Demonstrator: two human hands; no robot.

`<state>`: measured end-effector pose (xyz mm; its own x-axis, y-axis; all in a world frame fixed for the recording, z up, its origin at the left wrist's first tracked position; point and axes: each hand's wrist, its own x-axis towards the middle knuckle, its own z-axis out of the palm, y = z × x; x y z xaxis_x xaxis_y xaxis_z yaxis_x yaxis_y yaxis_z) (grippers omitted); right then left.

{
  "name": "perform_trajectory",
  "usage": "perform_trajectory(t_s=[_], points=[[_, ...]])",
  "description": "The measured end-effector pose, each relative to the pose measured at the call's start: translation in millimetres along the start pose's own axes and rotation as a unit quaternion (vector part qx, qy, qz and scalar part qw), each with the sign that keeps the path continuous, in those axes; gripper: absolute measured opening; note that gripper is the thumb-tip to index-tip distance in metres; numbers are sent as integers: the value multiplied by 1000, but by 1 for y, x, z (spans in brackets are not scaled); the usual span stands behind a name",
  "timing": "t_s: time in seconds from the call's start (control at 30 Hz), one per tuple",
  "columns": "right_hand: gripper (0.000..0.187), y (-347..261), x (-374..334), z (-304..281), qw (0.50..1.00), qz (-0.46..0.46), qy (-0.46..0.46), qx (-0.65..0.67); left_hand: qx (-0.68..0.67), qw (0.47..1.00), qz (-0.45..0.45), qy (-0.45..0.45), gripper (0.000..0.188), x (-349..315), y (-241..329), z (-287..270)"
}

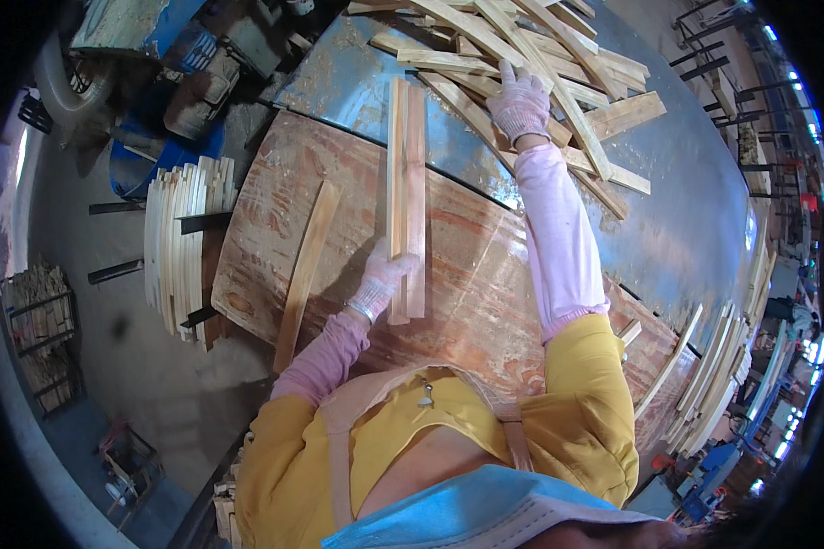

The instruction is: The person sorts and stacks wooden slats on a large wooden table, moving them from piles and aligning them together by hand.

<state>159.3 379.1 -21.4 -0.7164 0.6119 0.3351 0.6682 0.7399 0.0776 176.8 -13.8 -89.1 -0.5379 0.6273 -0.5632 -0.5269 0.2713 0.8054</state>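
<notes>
My left hand (384, 272), in a pale work glove, is closed around the near end of a few long wooden strips (415, 183). They lie side by side, pointing away from me across the seam between the brown board and the blue-grey metal surface. Farther off and to the right, my gloved right hand (520, 102) rests on a loose heap of wooden strips (604, 69), its fingers stretched out over them. Whether its thumb is under a piece is hidden. One slightly curved strip (304, 274) lies alone, left of my left hand.
Beneath the strips is a worn brown board (485, 302), meeting a metal table (677, 210) strewn with sawdust. Strips stand stacked on a rack (188, 238) at the left, and more (705, 375) lie at the right. Machinery (201, 91) fills the far left.
</notes>
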Motion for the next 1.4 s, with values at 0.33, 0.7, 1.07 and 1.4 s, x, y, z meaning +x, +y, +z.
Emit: perform_trajectory(t_s=[0.33,0.7,1.07,1.4], points=[[60,18,10,-15,998,17,-44,28,23,999,36,-3,41,-2,-11,-5],[62,18,92,-19,981,37,-188,-7,71,994,81,18,46,3,-30,-4],[28,-120,-283,-128,830,11,-308,465,-120,991,8,55,39,-23,-6,10],[81,-187,-278,-99,916,144,-272,258,-81,997,-6,7,51,-102,5,-77]])
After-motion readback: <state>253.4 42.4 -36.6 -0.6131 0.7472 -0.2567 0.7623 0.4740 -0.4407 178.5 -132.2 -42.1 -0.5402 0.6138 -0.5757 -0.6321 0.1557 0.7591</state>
